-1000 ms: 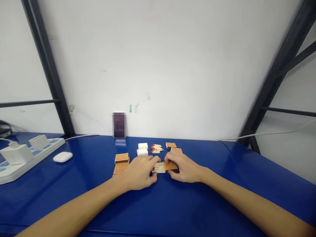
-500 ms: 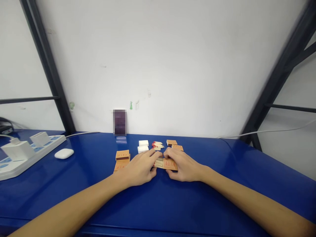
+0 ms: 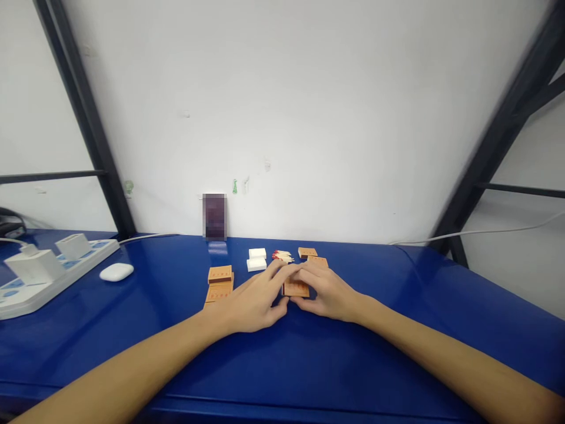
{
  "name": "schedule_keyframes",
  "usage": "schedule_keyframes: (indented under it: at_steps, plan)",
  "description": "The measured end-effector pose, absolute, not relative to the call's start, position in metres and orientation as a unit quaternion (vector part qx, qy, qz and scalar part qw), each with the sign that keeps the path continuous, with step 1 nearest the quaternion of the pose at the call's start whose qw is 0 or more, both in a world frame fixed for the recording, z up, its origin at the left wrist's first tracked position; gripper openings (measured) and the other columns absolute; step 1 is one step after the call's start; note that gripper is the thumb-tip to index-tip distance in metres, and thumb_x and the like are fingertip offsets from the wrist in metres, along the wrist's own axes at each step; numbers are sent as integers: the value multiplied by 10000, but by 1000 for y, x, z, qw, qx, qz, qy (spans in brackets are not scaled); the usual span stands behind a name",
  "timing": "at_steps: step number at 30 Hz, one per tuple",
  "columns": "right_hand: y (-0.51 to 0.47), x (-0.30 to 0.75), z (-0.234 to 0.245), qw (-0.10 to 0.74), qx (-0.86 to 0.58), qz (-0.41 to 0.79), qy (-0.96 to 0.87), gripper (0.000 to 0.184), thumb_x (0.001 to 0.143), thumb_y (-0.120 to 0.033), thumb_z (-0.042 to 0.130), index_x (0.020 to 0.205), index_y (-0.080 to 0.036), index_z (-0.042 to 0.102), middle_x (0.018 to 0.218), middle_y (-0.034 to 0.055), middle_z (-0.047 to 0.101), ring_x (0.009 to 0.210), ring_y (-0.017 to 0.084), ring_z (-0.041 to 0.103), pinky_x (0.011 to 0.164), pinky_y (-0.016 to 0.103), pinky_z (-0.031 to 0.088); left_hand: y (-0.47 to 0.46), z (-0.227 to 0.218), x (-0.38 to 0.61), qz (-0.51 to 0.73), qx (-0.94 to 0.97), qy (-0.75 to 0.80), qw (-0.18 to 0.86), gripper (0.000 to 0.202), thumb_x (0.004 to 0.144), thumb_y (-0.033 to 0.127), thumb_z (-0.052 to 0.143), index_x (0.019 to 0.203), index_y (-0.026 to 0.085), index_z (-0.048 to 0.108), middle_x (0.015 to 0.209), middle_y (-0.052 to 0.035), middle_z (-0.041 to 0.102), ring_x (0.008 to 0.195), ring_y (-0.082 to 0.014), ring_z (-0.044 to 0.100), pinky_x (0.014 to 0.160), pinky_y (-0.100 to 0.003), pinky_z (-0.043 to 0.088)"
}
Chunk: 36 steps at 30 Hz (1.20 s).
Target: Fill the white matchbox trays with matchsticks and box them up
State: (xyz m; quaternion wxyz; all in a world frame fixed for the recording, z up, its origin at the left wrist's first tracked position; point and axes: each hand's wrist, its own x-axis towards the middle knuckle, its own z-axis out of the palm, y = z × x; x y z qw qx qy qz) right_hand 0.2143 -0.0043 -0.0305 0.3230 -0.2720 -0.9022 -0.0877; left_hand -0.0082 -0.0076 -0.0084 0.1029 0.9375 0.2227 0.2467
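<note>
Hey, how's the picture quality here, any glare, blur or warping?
Head view: soft, even light; the glossy blue table reflects the pixelated dark rectangle; the black metal frame bar leans outward, likely wide-angle warping; the small orange matchbox between the left hand and right hand looks sharp.

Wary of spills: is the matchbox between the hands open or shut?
Shut: the matchbox shows only its orange sleeve, no tray or matches sticking out, held between left hand and right hand.

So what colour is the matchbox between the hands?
Orange-brown; the matchbox shows best in the head view.
</note>
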Motion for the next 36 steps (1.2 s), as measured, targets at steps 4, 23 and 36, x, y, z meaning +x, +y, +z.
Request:
schedule_keyframes:
  at_steps: [4,23,36]
  plan:
    - [-6,211,-31,320,-249,-113,-907,121,862,-212,600,980,-199,578,913,81,649,801,205,598,702,333,498,-10,-6,-9,239,941,216,107,572,900,139,446,1430,282,284,1328,-99,459,979,-206,604,870,-377,518]
    - [-6,209,-35,326,-253,-139,-900,138,886,-287,607,979,-187,621,868,80,651,762,200,591,661,320,496,-7,-7,-13,218,950,200,96,757,782,21,430,1458,288,218,1352,-95,426,882,-173,584,798,-349,513]
    - [-5,210,-39,341,-234,-145,-899,160,899,-297,597,990,-174,645,870,89,672,767,205,602,659,335,512,0,-13,-13,214,957,179,79,770,874,8,392,1513,357,142,1315,-88,433,857,-151,568,770,-309,512]
